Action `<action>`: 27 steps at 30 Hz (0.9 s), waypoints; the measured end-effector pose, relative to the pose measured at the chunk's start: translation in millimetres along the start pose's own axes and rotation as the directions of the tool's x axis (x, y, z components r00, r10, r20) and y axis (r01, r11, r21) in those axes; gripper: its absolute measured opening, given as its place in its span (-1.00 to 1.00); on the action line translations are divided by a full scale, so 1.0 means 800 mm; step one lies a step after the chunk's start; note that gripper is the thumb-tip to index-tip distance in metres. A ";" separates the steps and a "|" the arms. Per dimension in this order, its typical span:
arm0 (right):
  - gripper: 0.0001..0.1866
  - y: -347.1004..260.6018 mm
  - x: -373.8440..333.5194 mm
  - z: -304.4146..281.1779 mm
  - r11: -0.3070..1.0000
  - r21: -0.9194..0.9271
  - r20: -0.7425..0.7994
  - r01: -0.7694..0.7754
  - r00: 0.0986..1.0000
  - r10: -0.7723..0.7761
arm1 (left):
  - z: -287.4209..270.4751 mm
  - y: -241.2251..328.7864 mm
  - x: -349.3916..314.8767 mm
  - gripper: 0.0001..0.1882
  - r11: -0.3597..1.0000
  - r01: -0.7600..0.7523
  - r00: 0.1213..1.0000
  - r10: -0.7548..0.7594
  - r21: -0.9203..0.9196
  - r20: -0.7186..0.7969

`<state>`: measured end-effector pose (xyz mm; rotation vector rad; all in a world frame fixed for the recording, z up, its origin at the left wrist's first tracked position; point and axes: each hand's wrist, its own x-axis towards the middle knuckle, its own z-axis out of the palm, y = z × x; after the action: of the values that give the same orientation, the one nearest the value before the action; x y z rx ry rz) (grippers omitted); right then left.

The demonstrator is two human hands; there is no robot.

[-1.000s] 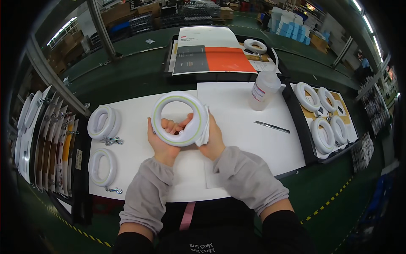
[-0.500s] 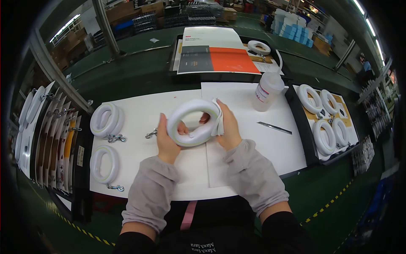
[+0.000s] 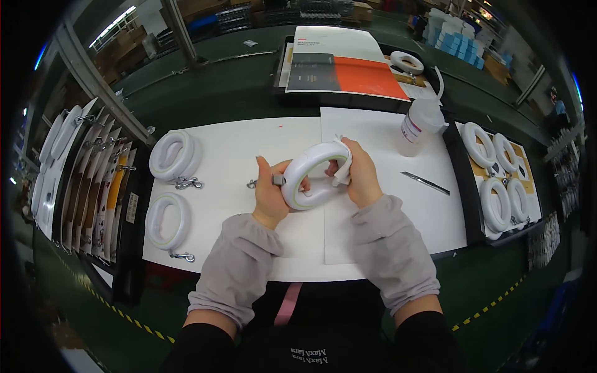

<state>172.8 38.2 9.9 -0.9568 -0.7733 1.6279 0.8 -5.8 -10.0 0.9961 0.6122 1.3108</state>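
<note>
I hold a white oval ring (image 3: 301, 179) with a pale green line along it, tilted above the white sheets on the table. My left hand (image 3: 270, 194) is closed on its left side, by a small grey metal fitting (image 3: 278, 179). A metal snap hook (image 3: 252, 184) shows beyond that hand. My right hand (image 3: 364, 177) grips the ring's right side through a white cloth (image 3: 343, 171), its fingers partly hidden. At the left lie stacked white rings (image 3: 156, 159) with snap hooks (image 3: 189, 183), and nearer me a single ring (image 3: 183, 229) with its own hook (image 3: 182, 256).
A translucent bottle (image 3: 418, 132) and a slim silver-and-black tool (image 3: 426, 183) are on the right sheet. Black trays hold rings at the right (image 3: 471, 208) and printed sheets at the back (image 3: 311, 99). A black bin (image 3: 129, 252) of upright cards borders the left.
The ring has turned more edge-on and tipped to the right. My left hand now shows the metal fitting beside its thumb. The whole view has shifted slightly.
</note>
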 end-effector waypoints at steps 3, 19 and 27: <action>-0.68 0.007 -0.002 0.008 0.995 0.094 -0.028 0.013 1.000 -0.010 | -0.019 0.005 0.002 0.02 0.946 0.066 0.986 -0.014 -0.318 0.164; -0.70 0.004 -0.033 0.026 0.863 -0.250 0.102 0.439 0.898 -0.427 | -0.015 -0.009 0.003 -0.58 0.886 -0.397 0.918 0.376 0.238 0.128; -0.71 0.011 -0.021 0.027 0.321 -0.492 0.337 0.810 0.516 -0.787 | -0.011 -0.007 -0.002 -0.70 0.898 -0.342 0.936 0.351 0.277 0.015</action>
<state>152.0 19.6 15.8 -0.7284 -1.5612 0.4611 -4.4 -5.1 -19.1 1.3603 0.6778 1.5879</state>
